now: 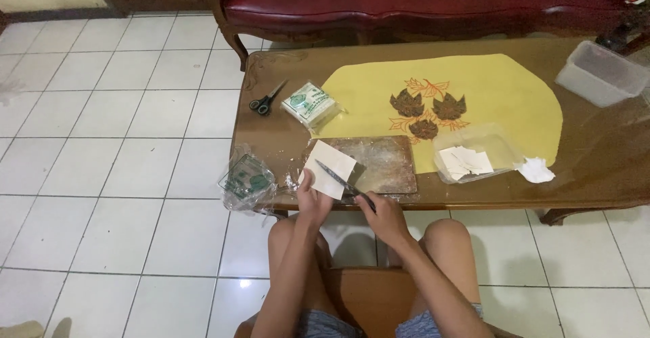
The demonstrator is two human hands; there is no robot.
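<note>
White floor tiles point(122, 175) surround the brown desk point(596, 169), where a yellow mat point(501, 94) lies. At the near edge I see a floured wooden board point(386, 162). On it my left hand point(313, 199) presses its fingers on a pale square sheet point(330, 167). My right hand point(384, 215) has fingers clamped on a knife point(344, 183), its blade across the sheet.
</note>
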